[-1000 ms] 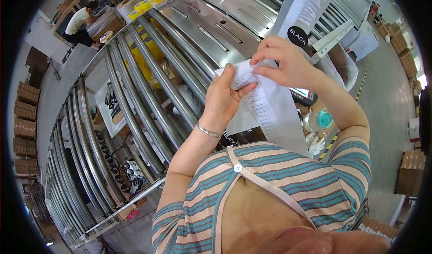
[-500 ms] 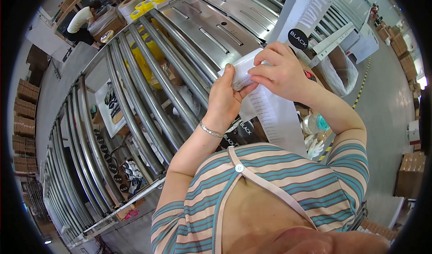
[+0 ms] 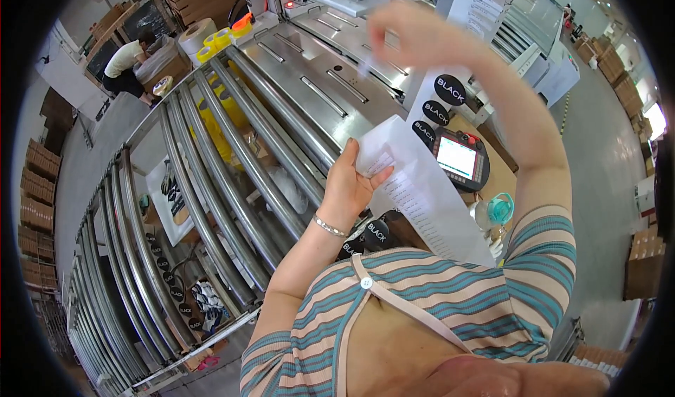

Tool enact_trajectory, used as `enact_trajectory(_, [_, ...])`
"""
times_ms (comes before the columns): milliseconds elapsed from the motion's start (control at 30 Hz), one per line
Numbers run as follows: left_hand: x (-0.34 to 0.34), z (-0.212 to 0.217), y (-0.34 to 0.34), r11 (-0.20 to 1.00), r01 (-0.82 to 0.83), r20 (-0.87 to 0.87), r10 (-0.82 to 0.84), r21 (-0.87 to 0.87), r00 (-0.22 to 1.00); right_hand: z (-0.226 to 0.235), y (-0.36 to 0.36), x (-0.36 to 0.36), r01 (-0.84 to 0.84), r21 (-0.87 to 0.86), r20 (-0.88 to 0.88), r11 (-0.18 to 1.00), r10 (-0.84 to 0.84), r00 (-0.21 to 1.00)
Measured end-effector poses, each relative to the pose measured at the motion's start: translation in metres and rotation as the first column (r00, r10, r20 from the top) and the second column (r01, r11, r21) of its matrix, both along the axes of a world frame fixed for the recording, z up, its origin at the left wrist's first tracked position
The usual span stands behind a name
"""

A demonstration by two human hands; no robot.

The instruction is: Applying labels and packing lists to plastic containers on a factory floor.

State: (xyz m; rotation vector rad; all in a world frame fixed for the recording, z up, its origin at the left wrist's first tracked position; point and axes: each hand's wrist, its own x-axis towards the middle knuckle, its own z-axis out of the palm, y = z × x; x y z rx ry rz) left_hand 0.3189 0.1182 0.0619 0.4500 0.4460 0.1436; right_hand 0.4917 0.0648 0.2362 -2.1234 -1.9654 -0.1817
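My left hand (image 3: 355,179) is closed around a folded wad at the top of a long white strip of printed labels (image 3: 429,211). The strip hangs from that hand toward my chest, with rows of small print on it. Up and to the right, my right hand (image 3: 411,35) is raised over the steel table (image 3: 316,67), apart from the strip. Motion smears its curled fingers. A faint pale patch shows just below them, too blurred to tell what it is.
A roller conveyor (image 3: 232,137) runs along the left. Round black stickers (image 3: 450,89) line a white post, beside a control panel with a lit screen (image 3: 457,158). Yellow tape rolls (image 3: 214,43) sit at the far end. Another person (image 3: 125,60) bends over a box.
My right hand has left the label strip and swung up and away over the steel table. My left hand has dropped slightly, still holding the strip. The control panel's screen has come into view.
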Motion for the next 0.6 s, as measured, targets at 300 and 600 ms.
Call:
enact_trajectory(300, [0.008, -0.015, 0.007, 0.997, -0.022, -0.044, 0.019, -0.071, 0.999, 0.103, 0.054, 0.128, 0.481, 0.244, 0.410, 0.842, -0.539, 0.736])
enact_trajectory(600, [0.013, -0.021, 0.015, 0.995, 0.002, -0.006, -0.002, -0.103, 1.000, 0.103, 0.061, 0.144, 0.614, 0.155, 0.551, 0.773, -0.584, 0.596])
